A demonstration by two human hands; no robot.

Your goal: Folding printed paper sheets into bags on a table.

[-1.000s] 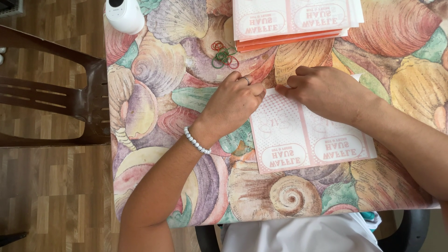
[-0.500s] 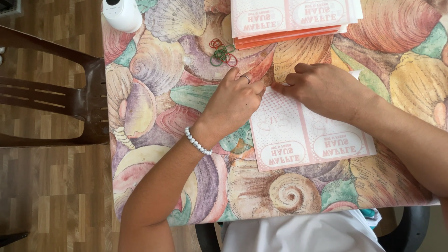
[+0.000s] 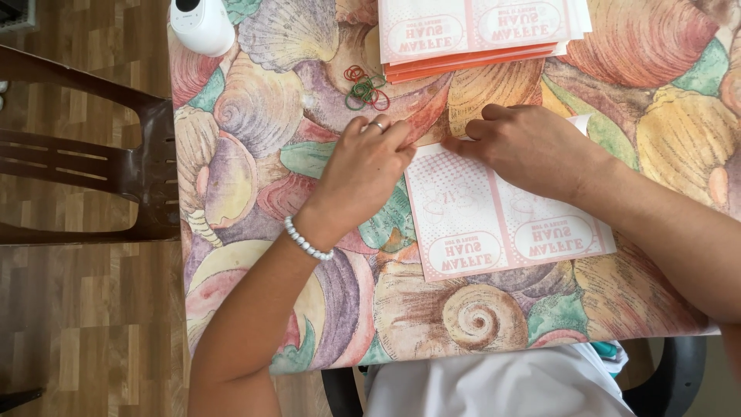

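Both hands, left hand (image 3: pixel 363 166) and right hand (image 3: pixel 532 147), pinch the far edge of the flat pink-and-white printed paper sheet (image 3: pixel 502 224), their grip closed on it.

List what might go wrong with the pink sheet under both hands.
The left hand and right hand press only the far edge of the pink printed sheet, so its near end might shift and skew the fold. The rubber bands lie close by and might get knocked.
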